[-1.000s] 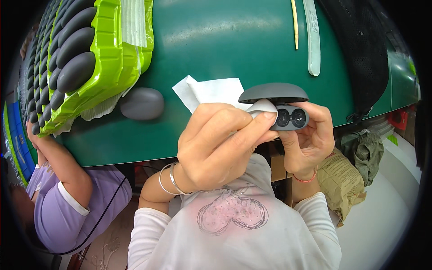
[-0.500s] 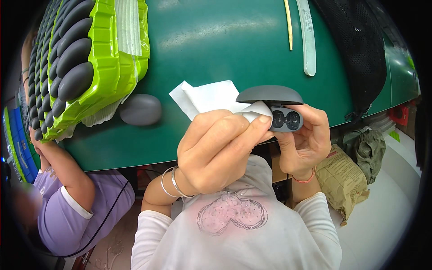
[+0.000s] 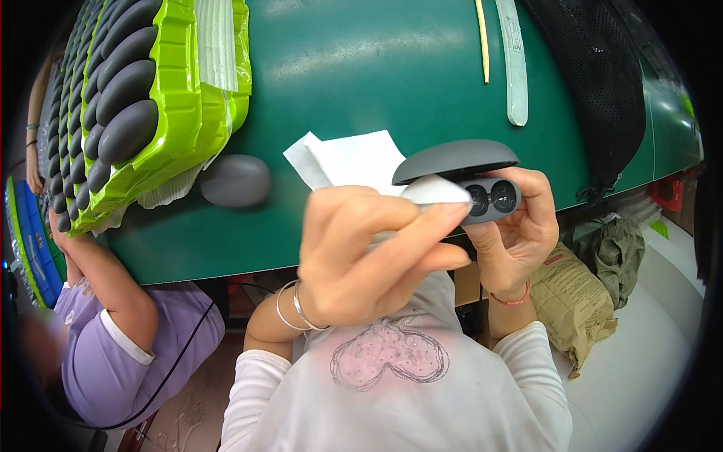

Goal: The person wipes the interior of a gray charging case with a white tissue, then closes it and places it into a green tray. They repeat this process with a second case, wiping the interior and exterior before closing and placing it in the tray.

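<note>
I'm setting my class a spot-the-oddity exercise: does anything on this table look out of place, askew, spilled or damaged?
I see no spill or damage. One mild oddity: a lone grey case lies on the green table, beside the lime-green trays, where similar cases sit in rows.

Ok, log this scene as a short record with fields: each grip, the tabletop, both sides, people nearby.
Left grip: pinches a white wipe close to the grey case's wells
Right grip: holds the grey case, lid raised
Green table: rounded grey object, white sheet, thin stick, pale strip
Left side: lime-green tray with grey rounded pieces
Right side: black mesh item
Nearby: person in purple
</note>
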Demonstrator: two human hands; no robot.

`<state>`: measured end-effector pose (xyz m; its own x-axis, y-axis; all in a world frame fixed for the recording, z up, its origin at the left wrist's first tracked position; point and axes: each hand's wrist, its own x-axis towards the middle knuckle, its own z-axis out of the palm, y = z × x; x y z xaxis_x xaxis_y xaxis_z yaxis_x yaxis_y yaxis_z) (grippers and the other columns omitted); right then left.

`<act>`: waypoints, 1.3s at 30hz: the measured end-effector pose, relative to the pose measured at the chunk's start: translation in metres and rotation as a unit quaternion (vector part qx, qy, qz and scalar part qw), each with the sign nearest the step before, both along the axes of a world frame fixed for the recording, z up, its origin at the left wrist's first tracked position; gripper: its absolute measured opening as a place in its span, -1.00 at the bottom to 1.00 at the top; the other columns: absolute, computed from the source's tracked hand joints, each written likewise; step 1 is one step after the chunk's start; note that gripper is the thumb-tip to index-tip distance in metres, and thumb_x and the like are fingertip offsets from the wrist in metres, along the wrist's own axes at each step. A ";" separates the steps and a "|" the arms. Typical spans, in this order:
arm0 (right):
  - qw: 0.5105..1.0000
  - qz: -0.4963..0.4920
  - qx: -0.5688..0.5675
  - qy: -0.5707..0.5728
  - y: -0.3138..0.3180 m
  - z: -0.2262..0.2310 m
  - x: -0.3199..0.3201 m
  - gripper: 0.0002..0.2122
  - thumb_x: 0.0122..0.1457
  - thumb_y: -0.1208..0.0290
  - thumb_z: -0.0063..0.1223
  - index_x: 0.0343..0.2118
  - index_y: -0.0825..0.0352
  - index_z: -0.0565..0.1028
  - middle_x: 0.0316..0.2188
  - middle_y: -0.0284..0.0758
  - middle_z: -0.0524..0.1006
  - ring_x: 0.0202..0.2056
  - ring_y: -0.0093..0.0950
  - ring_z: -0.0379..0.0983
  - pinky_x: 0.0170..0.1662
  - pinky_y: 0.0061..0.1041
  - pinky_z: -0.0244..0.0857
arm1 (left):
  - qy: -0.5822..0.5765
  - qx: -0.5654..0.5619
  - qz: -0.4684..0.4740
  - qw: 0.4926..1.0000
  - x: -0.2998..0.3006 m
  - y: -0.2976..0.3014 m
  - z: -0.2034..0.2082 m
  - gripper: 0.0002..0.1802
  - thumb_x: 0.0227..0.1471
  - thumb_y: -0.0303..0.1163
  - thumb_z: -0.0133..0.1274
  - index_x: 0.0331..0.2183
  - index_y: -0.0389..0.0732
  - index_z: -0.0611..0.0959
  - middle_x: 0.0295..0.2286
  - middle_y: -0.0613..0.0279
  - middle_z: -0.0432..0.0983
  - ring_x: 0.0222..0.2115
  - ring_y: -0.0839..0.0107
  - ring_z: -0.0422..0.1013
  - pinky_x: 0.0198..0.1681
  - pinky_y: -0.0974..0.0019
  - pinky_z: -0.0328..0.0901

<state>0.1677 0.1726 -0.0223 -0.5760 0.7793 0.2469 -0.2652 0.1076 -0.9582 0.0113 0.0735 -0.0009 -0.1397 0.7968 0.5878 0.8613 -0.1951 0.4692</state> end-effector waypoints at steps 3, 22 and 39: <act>0.999 -0.011 0.034 -0.030 0.000 -0.001 0.000 -0.66 0.04 0.75 0.18 -0.10 0.56 0.38 -0.19 -0.16 0.53 -0.17 -0.49 0.53 -0.08 -0.53 0.46 | 0.031 0.018 0.016 0.999 0.005 0.004 -0.011 -0.64 -0.12 -0.20 0.28 -0.24 -0.15 0.72 -0.46 0.40 0.41 -0.47 0.41 0.27 -0.34 0.36 0.16; 0.986 0.040 -0.142 0.083 0.006 0.003 0.000 -0.65 0.09 0.73 0.14 -0.06 0.55 0.32 -0.16 -0.11 0.49 -0.15 -0.42 0.53 -0.10 -0.43 0.53 | -0.255 0.051 0.029 0.965 0.000 -0.019 -0.016 -0.84 0.03 -0.38 0.22 -0.32 -0.11 0.57 -0.36 0.26 0.33 -0.32 0.34 0.24 -0.25 0.32 0.20; 0.989 0.035 -0.123 0.077 0.008 0.003 -0.001 -0.68 0.11 0.71 0.11 -0.07 0.54 0.32 -0.19 -0.09 0.50 -0.19 -0.38 0.55 -0.17 -0.42 0.56 | 0.053 -0.034 0.123 0.990 -0.005 -0.003 -0.001 -0.78 -0.22 -0.55 0.31 -0.41 -0.23 0.65 -0.33 0.28 0.48 -0.23 0.23 0.25 -0.14 0.22 0.16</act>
<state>0.1667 0.1805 -0.0193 -0.6008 0.7864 0.1435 -0.4087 -0.1479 -0.9006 0.0062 0.0710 -0.0015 -0.2747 0.7844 0.5561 0.9241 0.0555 0.3782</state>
